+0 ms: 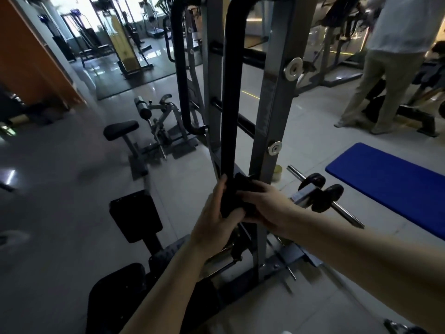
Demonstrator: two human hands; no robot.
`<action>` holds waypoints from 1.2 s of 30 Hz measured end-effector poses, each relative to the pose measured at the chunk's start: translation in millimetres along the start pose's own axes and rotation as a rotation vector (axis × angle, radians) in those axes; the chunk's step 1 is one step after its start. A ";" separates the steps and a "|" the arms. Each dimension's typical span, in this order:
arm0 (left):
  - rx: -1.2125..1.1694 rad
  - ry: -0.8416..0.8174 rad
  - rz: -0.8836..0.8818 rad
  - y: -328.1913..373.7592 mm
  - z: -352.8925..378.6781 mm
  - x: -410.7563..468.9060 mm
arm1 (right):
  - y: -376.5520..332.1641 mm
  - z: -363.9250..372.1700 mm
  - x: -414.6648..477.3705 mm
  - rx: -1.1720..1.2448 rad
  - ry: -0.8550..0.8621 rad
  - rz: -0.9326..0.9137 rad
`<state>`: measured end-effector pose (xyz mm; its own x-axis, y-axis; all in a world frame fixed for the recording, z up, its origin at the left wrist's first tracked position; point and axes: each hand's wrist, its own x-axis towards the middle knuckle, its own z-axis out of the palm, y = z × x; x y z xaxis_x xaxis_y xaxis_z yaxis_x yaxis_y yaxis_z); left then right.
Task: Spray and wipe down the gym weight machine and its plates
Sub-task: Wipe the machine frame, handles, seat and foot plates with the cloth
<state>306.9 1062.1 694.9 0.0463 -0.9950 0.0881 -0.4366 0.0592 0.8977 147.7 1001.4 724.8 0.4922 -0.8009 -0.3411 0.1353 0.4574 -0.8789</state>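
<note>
Where both hands meet: dark cloth (237,196) around black bar (230,97).

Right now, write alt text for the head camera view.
Both hands, left hand and right hand, press a dark cloth around a black upright bar of a grey weight machine. A blue mat lies on the tiled floor to the right.

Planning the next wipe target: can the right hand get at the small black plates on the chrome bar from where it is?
Probably yes. The right hand is beside the plates with nothing between, though it holds the dark cloth.
</note>
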 end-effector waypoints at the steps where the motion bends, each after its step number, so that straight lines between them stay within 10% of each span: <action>1: 0.032 -0.014 0.015 4.6 -5.0 -1.0 | 0.9 -2.3 0.8 -0.016 0.030 -0.006; 8: -0.028 0.401 0.103 28.1 -36.0 33.0 | -65.4 -6.1 -10.1 0.024 0.245 -0.357; 18: 0.110 0.467 0.174 22.9 -22.6 73.4 | -102.5 23.6 25.8 -0.597 0.244 -0.866; 25: 0.115 0.417 0.178 14.0 -26.5 76.2 | -18.0 8.5 41.6 -0.589 0.263 -0.661; 32: 0.160 0.448 0.200 14.0 -20.9 71.2 | 68.9 -9.5 52.7 -1.263 0.434 -0.753; 36: 0.202 0.420 0.199 -2.7 -18.9 66.6 | 103.0 -26.2 44.4 -1.013 0.404 -0.418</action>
<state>328.1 997.1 706.5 0.2839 -0.8455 0.4523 -0.6370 0.1862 0.7480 161.0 1002.8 610.4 0.2373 -0.9644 0.1167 -0.6160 -0.2423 -0.7495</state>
